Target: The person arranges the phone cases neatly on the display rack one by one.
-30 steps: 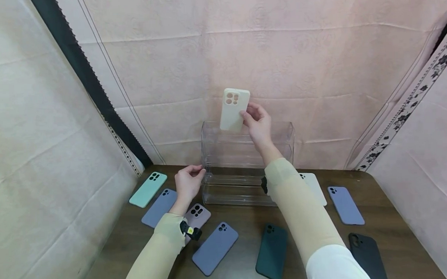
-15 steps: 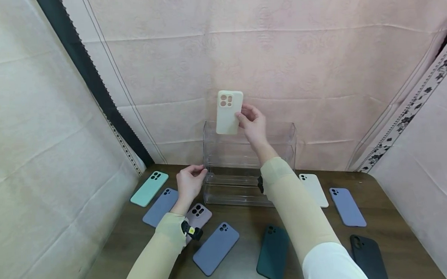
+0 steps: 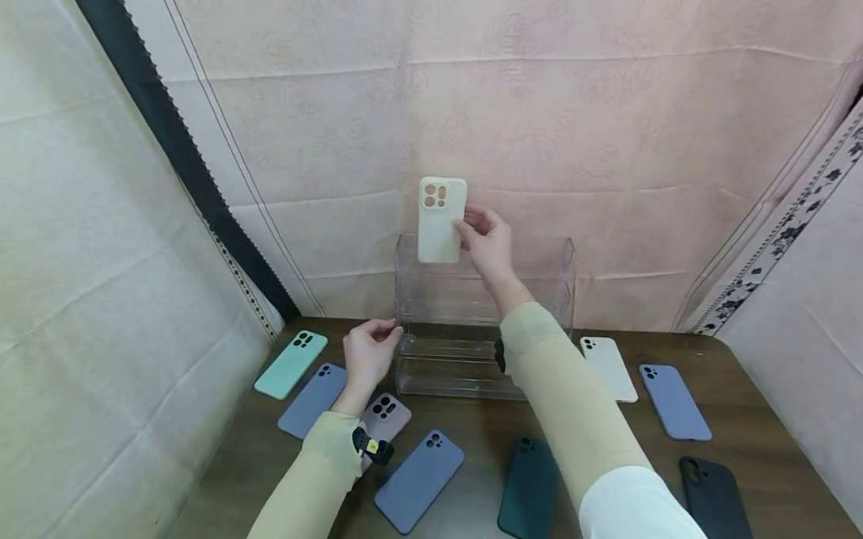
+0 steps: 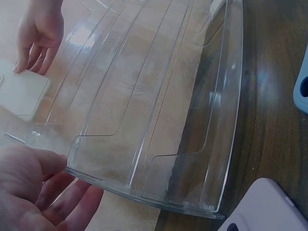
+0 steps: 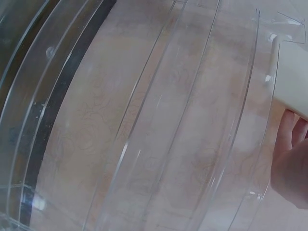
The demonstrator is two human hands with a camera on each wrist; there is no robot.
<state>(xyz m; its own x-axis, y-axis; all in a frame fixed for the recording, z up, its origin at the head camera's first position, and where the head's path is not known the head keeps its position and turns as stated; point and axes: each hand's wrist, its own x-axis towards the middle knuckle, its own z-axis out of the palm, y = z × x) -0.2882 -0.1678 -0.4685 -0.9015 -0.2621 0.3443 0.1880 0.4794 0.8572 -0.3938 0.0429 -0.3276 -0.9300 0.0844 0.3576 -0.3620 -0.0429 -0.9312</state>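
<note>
A clear tiered rack (image 3: pixel 468 309) stands on the table against the cloth backdrop. The right hand (image 3: pixel 489 248) pinches the right edge of a pale green phone case (image 3: pixel 440 221), held upright at the rack's top tier, camera holes up. In the right wrist view, the case (image 5: pixel 292 79) shows at the right edge with the fingers under it. The left hand (image 3: pixel 368 352) pinches the rack's left side edge; in the left wrist view the thumb and fingers of this hand (image 4: pixel 45 187) lie around the clear side panel (image 4: pixel 125 195).
On the brown table (image 3: pixel 474 474) lie a mint case (image 3: pixel 290 365), blue cases (image 3: pixel 311 402) (image 3: pixel 419 482), a lilac case (image 3: pixel 387 418), a dark green case (image 3: pixel 528 492), a white case (image 3: pixel 609 369), a periwinkle case (image 3: pixel 675 404) and a black case (image 3: pixel 716 501).
The right hand and the pale green case have moved a little left and down, and the case has turned more upright. The left hand keeps its grip on the rack's side.
</note>
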